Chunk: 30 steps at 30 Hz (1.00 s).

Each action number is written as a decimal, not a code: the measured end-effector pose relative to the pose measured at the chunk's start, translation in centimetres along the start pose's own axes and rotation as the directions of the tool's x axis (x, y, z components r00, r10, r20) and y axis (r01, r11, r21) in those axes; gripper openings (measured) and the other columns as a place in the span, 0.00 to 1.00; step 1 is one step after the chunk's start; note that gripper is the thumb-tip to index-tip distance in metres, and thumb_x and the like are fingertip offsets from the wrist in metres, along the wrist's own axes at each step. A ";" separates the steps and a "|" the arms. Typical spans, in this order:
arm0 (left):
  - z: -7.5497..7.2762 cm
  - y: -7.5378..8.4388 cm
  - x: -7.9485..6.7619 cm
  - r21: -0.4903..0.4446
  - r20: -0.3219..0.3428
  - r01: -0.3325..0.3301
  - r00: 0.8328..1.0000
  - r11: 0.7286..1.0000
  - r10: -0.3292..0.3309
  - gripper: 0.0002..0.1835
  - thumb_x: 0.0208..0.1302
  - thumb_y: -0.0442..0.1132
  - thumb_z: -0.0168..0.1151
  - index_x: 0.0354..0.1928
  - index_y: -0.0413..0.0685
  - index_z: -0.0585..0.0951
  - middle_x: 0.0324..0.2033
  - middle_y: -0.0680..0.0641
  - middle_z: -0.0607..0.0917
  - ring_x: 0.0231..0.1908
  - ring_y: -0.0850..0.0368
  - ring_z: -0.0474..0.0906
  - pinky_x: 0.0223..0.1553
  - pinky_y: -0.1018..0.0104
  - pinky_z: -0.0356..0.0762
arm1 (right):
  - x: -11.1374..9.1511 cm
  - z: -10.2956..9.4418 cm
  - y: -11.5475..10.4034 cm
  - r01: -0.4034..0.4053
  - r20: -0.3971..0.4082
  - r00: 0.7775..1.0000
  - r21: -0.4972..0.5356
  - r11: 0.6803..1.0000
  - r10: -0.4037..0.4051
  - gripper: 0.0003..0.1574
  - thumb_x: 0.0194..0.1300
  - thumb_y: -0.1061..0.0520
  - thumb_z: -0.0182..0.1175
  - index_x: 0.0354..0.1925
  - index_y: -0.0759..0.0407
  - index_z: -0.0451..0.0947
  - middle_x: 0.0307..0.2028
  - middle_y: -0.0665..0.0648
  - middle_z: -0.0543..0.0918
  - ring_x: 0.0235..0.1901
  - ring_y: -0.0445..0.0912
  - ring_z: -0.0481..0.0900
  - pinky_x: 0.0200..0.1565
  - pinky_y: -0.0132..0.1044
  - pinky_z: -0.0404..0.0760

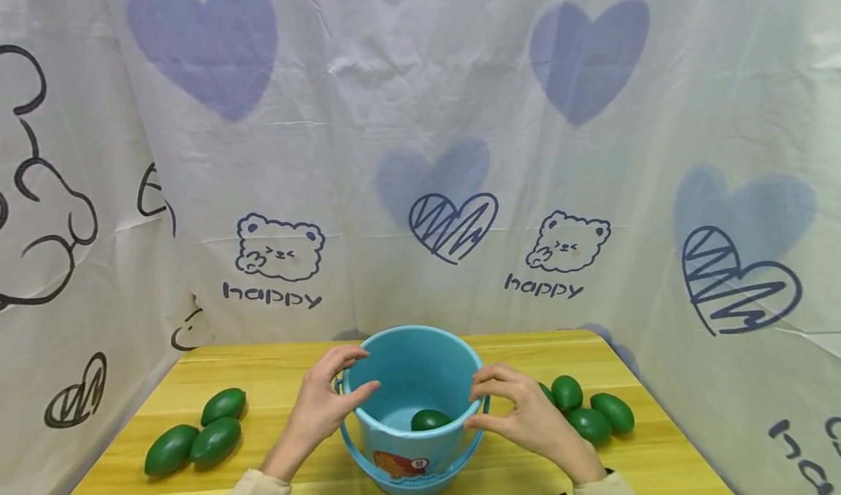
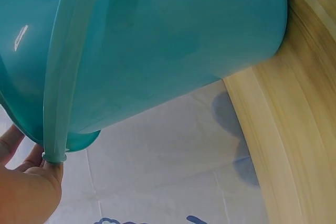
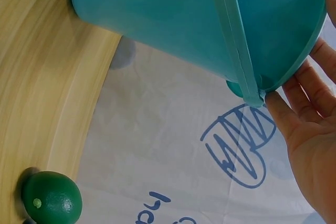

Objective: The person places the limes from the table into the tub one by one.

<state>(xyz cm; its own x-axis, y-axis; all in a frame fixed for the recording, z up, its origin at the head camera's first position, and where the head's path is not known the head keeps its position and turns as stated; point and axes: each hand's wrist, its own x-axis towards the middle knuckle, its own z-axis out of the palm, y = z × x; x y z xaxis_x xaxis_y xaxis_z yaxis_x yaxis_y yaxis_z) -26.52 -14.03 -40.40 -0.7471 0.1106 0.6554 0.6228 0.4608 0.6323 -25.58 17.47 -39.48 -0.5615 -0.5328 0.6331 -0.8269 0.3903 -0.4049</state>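
Observation:
A light blue bucket point(image 1: 410, 451) with a red label stands on the table at the front middle, its handle hanging down in front. One dark green oval fruit point(image 1: 430, 420) lies inside on the bottom. My left hand point(image 1: 324, 398) holds the bucket's left rim, thumb over the edge and fingers bent farther back. On the opposite side, my right hand point(image 1: 519, 407) holds the rim with curved fingers and the thumb toward the front. Both wrist views show fingers beside the handle joints point(image 2: 54, 157), with some fingertips hidden behind the rim point(image 3: 302, 59).
Three more green fruits point(image 1: 215, 441) lie grouped on the left of the wooden table point(image 1: 282, 363). Several others point(image 1: 589, 426) cluster on the right, close beyond my right hand. A white printed curtain point(image 1: 355, 188) hangs behind the table and along both sides.

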 end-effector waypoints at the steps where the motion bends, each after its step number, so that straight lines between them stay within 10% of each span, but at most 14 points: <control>1: 0.0 0.0 0.0 0.004 0.001 0.006 1.000 1.000 -0.006 0.22 0.46 0.48 0.71 0.46 0.60 0.77 0.46 0.55 0.77 0.46 0.54 0.76 0.47 0.55 0.76 | 0.1 -0.1 -0.4 -0.001 -0.002 1.000 0.002 1.000 0.001 0.15 0.46 0.49 0.70 0.35 0.43 0.78 0.42 0.45 0.76 0.44 0.43 0.74 0.46 0.38 0.78; 15: -0.4 0.3 -0.1 0.077 -0.040 -0.058 0.997 0.995 0.061 0.21 0.49 0.44 0.70 0.48 0.51 0.78 0.47 0.51 0.77 0.47 0.56 0.74 0.44 0.55 0.77 | 0.8 -1.2 -3.0 -0.009 0.010 1.000 0.015 1.000 0.009 0.15 0.45 0.55 0.71 0.34 0.47 0.79 0.41 0.48 0.76 0.42 0.47 0.75 0.45 0.37 0.78; 30: -2.0 -0.8 -1.1 0.108 -0.031 0.052 0.998 0.993 -0.049 0.20 0.56 0.51 0.62 0.51 0.56 0.77 0.47 0.56 0.77 0.47 0.58 0.74 0.45 0.60 0.78 | 0.8 -1.2 -3.0 0.001 0.003 1.000 0.008 1.000 -0.001 0.15 0.44 0.55 0.71 0.34 0.48 0.79 0.41 0.48 0.76 0.42 0.48 0.75 0.45 0.36 0.78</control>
<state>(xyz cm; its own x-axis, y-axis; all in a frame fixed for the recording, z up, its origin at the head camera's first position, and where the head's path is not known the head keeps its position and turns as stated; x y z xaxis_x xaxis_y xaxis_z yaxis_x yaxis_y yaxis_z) -25.75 -16.28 -40.86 -0.7689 0.0604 0.6365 0.5545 0.5585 0.6169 -23.51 16.76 -36.97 -0.5605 -0.5352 0.6319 -0.8278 0.3836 -0.4094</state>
